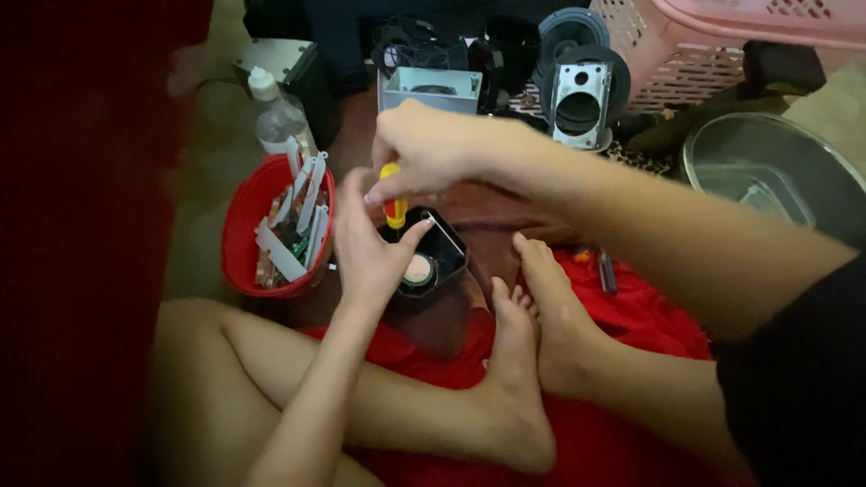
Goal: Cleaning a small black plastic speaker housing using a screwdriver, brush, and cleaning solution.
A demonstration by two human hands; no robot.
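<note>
My right hand (433,149) grips the yellow and red handle of a screwdriver (393,206), held upright with its tip down inside a small black square housing (444,254). My left hand (365,243) holds that housing from the left side, thumb against its top edge. A round pale part (419,271) sits inside the housing. The screwdriver's tip is hidden behind my left hand.
A red bowl (242,236) of white strips and small parts stands to the left, a plastic bottle (275,117) behind it. Grey boxes (431,88), a speaker part (579,101), a pink basket (722,45) and a metal bowl (776,167) lie beyond. My bare feet (532,316) rest on red cloth.
</note>
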